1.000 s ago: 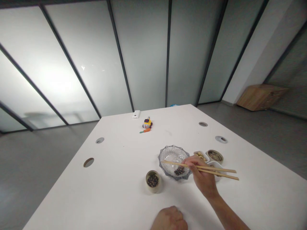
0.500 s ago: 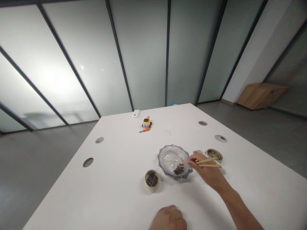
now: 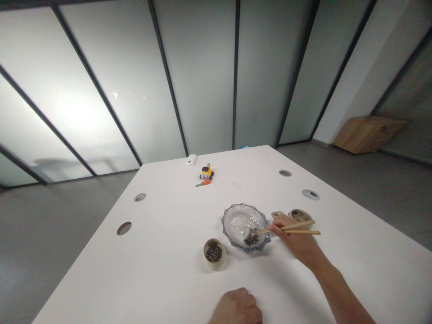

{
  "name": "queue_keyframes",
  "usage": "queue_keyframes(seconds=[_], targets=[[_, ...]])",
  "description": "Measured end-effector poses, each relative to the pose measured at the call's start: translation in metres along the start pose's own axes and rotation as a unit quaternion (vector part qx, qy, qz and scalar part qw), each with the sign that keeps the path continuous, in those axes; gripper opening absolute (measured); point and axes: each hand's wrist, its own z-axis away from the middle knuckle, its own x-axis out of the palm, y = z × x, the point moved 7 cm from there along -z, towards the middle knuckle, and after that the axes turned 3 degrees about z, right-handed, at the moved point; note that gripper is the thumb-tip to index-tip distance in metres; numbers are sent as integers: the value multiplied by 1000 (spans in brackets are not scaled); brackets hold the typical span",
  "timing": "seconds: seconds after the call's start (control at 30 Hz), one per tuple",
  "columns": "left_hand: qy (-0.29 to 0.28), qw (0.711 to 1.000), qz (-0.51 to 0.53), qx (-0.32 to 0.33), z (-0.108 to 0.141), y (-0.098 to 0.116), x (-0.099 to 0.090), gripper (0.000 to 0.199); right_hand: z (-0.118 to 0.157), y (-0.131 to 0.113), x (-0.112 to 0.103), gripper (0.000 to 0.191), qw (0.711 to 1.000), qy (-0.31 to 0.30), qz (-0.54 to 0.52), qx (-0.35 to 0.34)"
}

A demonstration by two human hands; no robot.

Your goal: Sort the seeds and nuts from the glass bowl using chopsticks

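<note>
**Chopsticks [image 3: 307, 232] reaching into a glass bowl [image 3: 236, 224]**

From the head view: gripped in the fingers of the right hand [image 3: 297, 240], slanting inward over the bowl's right rim, tips at the dark beans [image 3: 250, 238]; too small to tell whether pinching any. Probably held at a low slant for fine control over small pieces. Left hand [image 3: 238, 307] curled closed on the counter [image 3: 162, 252], nothing visible inside, perhaps just for support.

In the bowl, dark beans bunched at the near right, perhaps by the slope of the wall. Just beside, at the near left, a small cup [image 3: 214, 265], upright, with more dark beans inside, likely within easy reach. Partly behind the right hand, a round dish [image 3: 296, 211] of pale, slender pieces [image 3: 302, 216]. Farther back, a yellow toy vehicle [image 3: 206, 173].
</note>
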Motion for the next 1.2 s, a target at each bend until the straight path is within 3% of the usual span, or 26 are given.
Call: queue_keyframes(seconds=[0.5, 0.8, 1.2], targets=[[-19, 1000, 4, -1, 0, 0, -2, 50, -1, -12, 1, 45, 1000, -22, 17, -13], [-8, 1000, 1, 0, 0, 0, -3, 48, 0, -9, -4, 44, 1000, 9, -9, -8], [-35, 999, -5, -3, -2, 1, -5, 47, 2, -7, 1, 39, 1000, -25, 7, -10]])
